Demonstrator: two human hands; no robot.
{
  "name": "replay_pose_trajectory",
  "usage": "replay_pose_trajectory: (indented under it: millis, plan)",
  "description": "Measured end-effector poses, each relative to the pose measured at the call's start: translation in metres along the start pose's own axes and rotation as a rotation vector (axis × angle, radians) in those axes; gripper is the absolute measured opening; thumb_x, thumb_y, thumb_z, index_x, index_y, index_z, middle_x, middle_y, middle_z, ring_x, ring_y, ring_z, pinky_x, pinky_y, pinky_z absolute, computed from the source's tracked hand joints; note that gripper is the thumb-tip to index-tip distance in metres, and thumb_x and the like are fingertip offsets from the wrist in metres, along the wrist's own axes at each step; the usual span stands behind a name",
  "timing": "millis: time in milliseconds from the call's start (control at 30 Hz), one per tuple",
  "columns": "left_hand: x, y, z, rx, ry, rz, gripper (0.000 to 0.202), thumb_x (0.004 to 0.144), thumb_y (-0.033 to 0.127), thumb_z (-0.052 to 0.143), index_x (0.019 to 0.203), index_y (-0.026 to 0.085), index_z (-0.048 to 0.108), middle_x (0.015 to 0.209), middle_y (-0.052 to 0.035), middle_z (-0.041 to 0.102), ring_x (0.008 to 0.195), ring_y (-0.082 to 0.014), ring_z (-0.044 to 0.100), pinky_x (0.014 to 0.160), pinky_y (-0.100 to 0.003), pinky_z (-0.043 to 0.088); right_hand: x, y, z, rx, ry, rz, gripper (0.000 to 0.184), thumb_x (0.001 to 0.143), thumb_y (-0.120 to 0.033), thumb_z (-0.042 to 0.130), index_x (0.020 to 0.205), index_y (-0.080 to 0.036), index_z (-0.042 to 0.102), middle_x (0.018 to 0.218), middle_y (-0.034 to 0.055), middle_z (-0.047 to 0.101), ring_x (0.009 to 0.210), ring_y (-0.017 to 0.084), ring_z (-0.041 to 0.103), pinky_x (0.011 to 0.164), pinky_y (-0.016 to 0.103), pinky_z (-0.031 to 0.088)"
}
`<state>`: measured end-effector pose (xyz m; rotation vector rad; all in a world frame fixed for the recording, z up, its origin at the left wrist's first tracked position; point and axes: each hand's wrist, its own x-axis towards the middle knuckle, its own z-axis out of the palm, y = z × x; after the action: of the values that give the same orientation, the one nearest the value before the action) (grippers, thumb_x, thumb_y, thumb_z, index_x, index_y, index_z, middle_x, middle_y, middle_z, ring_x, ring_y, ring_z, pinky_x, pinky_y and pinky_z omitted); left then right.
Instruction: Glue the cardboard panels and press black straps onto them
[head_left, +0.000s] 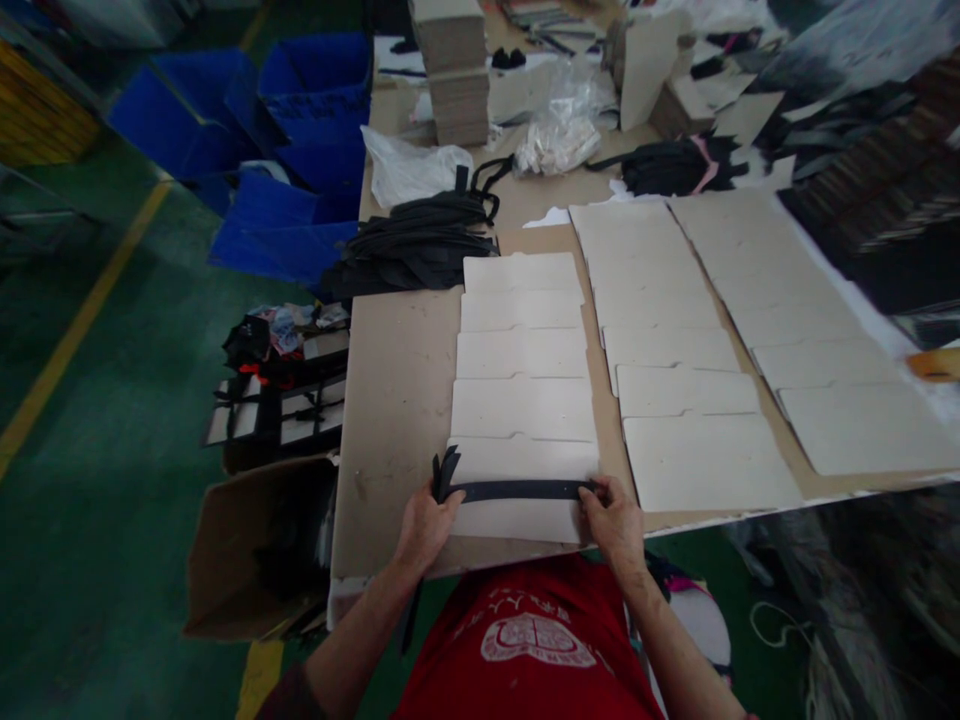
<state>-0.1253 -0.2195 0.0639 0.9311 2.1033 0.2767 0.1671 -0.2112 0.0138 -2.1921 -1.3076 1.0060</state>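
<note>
A black strap [525, 490] runs flat across the nearest beige board [517, 520] in the left column. At its left end, my left hand [429, 520] is closed round the strap, and several more black strap ends [444, 472] stick up from the same grip. My right hand [613, 515] pinches the strap's right end beside the board's right edge. Behind this board, overlapping boards [521, 405] continue up the column, each with a small notch along its edge. The fingertips of both hands are partly hidden by the strap.
Two more columns of overlapping boards [697, 460] lie to the right. A pile of black straps [420, 240] rests at the table's left back. Behind stand stacked boards [454, 85] and clear plastic bags [559, 125]. Left of the table are blue bins [277, 210] and a cardboard box [225, 550].
</note>
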Motion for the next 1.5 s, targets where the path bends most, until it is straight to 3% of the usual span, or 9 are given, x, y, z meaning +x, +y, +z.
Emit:
replay_pose_trajectory:
  millis: [767,1233,1367,1500]
  plan:
    - [0.005,-0.003,0.007,-0.006,0.007,0.002,0.035,0.085,0.024,0.066,0.117,0.011,0.069,0.088,-0.0091,0.075,0.088,-0.0243,0.072,0.072,-0.025,0.05,-0.004,-0.011,0.004,-0.143,0.063,-0.113,0.042,0.082,-0.046,0.046,0.103,-0.015,0.064,0.085,0.0118,0.068,0.077,0.026,0.062,0.073,0.037,0.046]
    - [0.006,0.0,0.009,-0.008,0.003,-0.003,0.032,0.085,0.023,0.067,0.114,0.01,0.07,0.081,-0.0085,0.075,0.083,-0.0238,0.072,0.07,-0.025,0.05,-0.006,-0.007,0.008,-0.175,0.09,-0.163,0.04,0.083,-0.043,0.044,0.105,-0.014,0.062,0.086,0.0118,0.065,0.078,0.026,0.059,0.075,0.038,0.046]
    - [-0.002,0.001,0.005,-0.022,0.017,0.015,0.031,0.086,0.02,0.066,0.114,0.009,0.069,0.094,-0.0124,0.076,0.096,-0.0253,0.071,0.078,-0.026,0.05,-0.008,-0.011,0.006,-0.172,0.127,-0.205,0.04,0.083,-0.043,0.045,0.106,-0.013,0.06,0.1,0.0173,0.062,0.09,0.03,0.058,0.083,0.042,0.046]
    - [-0.022,-0.006,-0.004,-0.024,0.009,0.097,0.028,0.085,0.017,0.067,0.113,0.017,0.07,0.102,-0.0071,0.076,0.101,-0.021,0.069,0.086,-0.024,0.048,-0.009,-0.008,0.005,-0.179,0.168,-0.244,0.038,0.083,-0.044,0.047,0.102,-0.014,0.061,0.099,0.0164,0.059,0.083,0.029,0.057,0.077,0.042,0.046]
